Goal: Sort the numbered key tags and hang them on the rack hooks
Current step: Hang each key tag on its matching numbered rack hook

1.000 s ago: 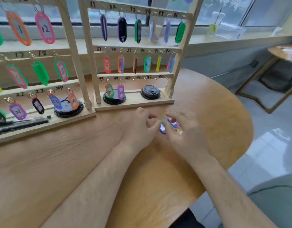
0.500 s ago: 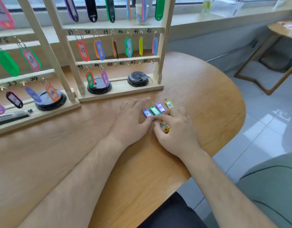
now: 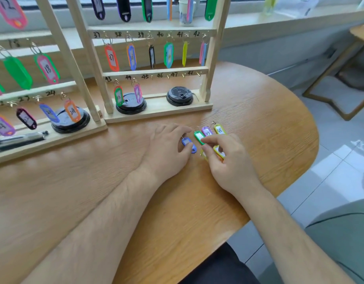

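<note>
Nearest, the left hand [image 3: 168, 148] lay on the wooden counter [image 3: 95, 191], its fingers curled about a blue tag [image 3: 188, 143], thumb against the near edge and forefinger at the ring. Just right of it, the right hand [image 3: 230, 162] clamped a yellow tag [image 3: 219, 151] between curled fingers, its forefinger tip on the green tag [image 3: 198, 136]. A second earlier the tags were bunched between both hands; now four lay spread flat in a row: blue, green, then a purple tag [image 3: 206, 131] and a yellow-green tag [image 3: 219, 129] just beyond the right fingertips. Farther beyond the fingers stood the rack [image 3: 156, 111], with two hung tags [image 3: 118, 96] on its lowest rail, six more on the rail above, and two black lids [image 3: 179, 96] on its base.
</note>
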